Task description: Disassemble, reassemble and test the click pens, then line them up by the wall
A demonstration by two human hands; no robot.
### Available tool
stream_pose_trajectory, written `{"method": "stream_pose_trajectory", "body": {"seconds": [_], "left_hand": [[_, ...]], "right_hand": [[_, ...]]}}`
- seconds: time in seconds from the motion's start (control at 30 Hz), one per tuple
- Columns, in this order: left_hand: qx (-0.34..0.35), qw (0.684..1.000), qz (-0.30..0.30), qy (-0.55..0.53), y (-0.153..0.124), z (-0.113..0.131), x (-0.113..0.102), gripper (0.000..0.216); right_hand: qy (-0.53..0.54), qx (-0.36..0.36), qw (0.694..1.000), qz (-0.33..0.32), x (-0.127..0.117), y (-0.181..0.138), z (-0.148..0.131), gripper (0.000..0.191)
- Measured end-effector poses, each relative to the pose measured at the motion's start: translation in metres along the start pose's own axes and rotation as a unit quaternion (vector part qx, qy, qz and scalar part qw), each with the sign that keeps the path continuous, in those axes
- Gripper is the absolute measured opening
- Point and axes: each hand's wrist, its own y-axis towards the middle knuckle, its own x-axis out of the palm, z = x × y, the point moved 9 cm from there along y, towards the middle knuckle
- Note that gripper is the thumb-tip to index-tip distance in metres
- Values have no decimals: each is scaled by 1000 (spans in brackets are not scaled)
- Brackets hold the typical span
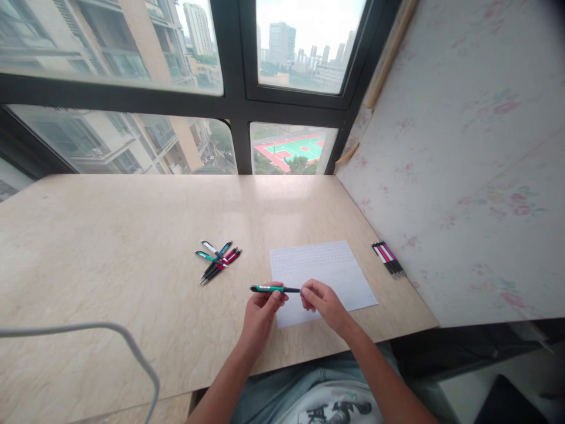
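Observation:
A green and black ballpoint pen [270,289] lies level above the near-left part of a sheet of paper [326,282]. My left hand [263,306] is closed on its barrel between thumb and fingers. The fingers of my right hand [321,300] are pinched at the pen's black tip end. Lines of handwriting cover the upper part of the sheet; the lower part looks blank. To the left lies a loose, crossing pile of several pens [218,262] in green, white, blue and red with black grips.
A row of several pens [388,259] lies side by side by the flowered wall [477,176] on the right. A grey cable [119,328] arches over the near left of the marble-patterned tabletop [110,247]. Dark-framed windows [245,106] stand behind it.

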Motion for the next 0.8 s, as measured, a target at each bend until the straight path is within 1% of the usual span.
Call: {"method": "stream_pose_trajectory", "body": {"seconds": [0.1,0.2,0.43,0.6,0.73,0.8], "left_hand": [[-6,1000,1,21,1,-2,-1,31],[-9,999,-1,51,1,-3,-1,33],[-11,999,-8,47,-1,-3,4,30],[-32,999,-26,35,-3,-3,10,32],[-14,997,-46,67,-3,-1,12,30],[-2,996,-45,78,-2,0,10,30]], "right_hand": [[3,0,1000,-1,1,0,-2,33],[5,3,1000,12,-1,1,-1,35],[16,15,999,24,0,1,9,46],[11,36,999,37,-2,-1,13,49],[12,43,998,38,0,-2,14,47],[25,41,998,37,1,-1,15,48]]}}
